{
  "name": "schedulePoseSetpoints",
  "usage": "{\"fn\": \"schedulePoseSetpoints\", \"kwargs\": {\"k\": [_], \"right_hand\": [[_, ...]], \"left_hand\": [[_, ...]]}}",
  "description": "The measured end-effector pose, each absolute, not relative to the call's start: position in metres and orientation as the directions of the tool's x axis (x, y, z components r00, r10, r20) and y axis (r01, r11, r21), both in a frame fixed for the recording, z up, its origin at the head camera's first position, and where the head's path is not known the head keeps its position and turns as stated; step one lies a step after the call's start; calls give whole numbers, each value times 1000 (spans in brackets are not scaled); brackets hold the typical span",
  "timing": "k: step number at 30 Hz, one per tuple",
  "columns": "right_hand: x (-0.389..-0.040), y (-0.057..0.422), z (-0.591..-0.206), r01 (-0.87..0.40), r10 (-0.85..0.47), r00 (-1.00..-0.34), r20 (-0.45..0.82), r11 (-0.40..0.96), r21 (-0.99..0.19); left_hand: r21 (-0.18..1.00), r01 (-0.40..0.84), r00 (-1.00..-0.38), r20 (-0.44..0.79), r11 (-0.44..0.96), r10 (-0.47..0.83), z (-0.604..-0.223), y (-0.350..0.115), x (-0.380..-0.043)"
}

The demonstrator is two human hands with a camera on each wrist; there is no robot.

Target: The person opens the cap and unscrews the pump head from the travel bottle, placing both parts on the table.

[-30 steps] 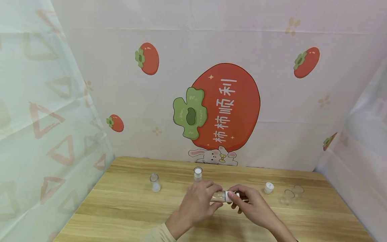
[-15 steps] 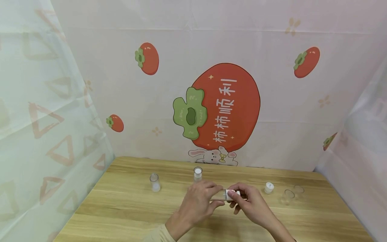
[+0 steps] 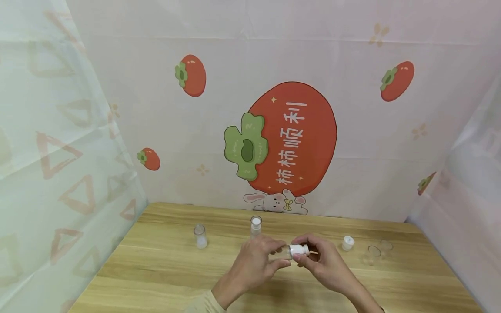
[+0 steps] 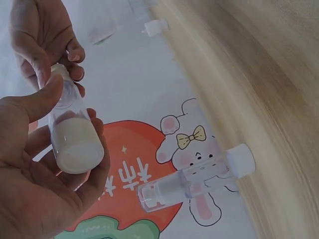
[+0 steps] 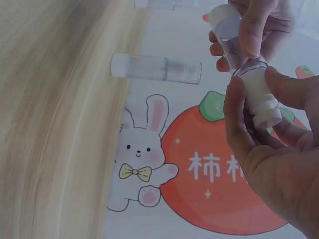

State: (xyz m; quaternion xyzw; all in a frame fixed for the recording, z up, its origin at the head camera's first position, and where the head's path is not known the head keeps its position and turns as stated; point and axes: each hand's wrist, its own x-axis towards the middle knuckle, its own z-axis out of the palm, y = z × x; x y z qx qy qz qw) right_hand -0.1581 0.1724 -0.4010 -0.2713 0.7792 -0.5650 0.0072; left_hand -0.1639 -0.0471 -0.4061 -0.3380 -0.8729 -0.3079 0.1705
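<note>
My left hand (image 3: 254, 263) holds a clear pump bottle (image 4: 75, 144) by its body, thumb on one side and fingers on the other. The bottle lies almost level, and its white base shows in the left wrist view. At its other end my right hand (image 3: 325, 263) pinches the white pump top (image 5: 258, 92) between thumb and fingers. In the head view this white top (image 3: 299, 250) sits against the clear body. Just beyond my left hand stands a second clear bottle (image 3: 256, 225) with a white pump inside its clear upper part.
To the left stands a clear bottle (image 3: 201, 237) with a white bottom. A small white pump piece (image 3: 348, 242) stands to the right of my hands. Beyond it are two clear caps, a nearer cap (image 3: 374, 251) and a farther cap (image 3: 386, 245). A printed cloth (image 3: 235, 43) backs the wooden table (image 3: 164, 269).
My right fingers have shifted round the white top, and more of it shows now. The left hand still grips the bottle, in nearly the same place. The things on the table have not moved.
</note>
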Motion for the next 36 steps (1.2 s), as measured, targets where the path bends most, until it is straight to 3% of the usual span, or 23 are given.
{"fn": "schedulePoseSetpoints", "kwargs": {"k": [8,16,30,36], "right_hand": [[-157,175,-407,-521,-456,-806,377,245,-818],[-155,173,-403,-486,-417,-838,351,281,-827],[-157,174,-400,-374,-388,-885,258,263,-889],[-159,180,-403,-343,-474,-854,214,204,-917]], "left_hand": [[634,586,-797,338,504,501,-408,-51,-167],[776,494,-808,241,393,538,-408,-53,-170],[785,465,-822,210,410,529,-400,-55,-169],[738,497,-817,220,457,534,-395,-56,-166]]}}
